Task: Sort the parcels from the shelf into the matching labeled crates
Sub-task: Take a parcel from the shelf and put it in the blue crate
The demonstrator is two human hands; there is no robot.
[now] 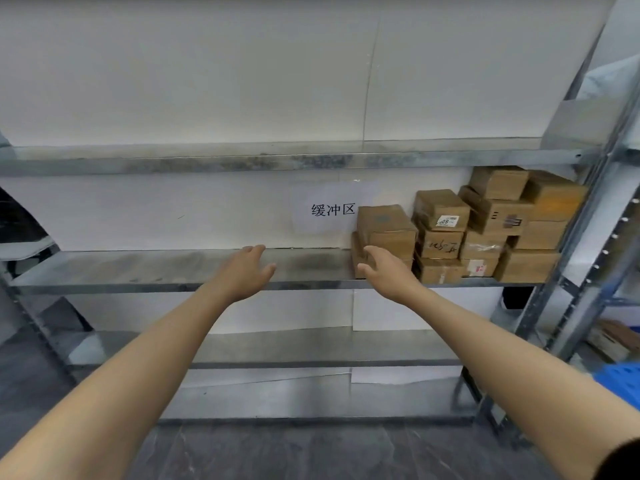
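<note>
Hovering both hands at the middle shelf [138, 268] right now, nothing picked up yet. My left hand [247, 270] is loose and spread over the bare stretch of metal, holding nothing. My right hand [386, 271] has its fingers fanned out right in front of the leftmost stack of the parcels [485, 230]. Honestly I can't tell if the fingertips are touching cardboard or just short of it. The whole pile is crammed into the right end of the shelf, just right of the paper sign [332, 209].

What worries me: the top box [386, 223] on that left stack sits a bit crooked on the lower box [356, 249]. Grabbing it one-handed by a corner could drag the bottom one toward the edge and off. The tilted box [498, 183] up on the taller stacks looks like it's leaning on its neighbours, so a sideways bump might set off a slide.

Also, most labels face away from me, so I could easily drop one in the wrong bin. Only a corner of a blue crate [620, 379] shows at my lower right, and I can't see any label on it.
</note>
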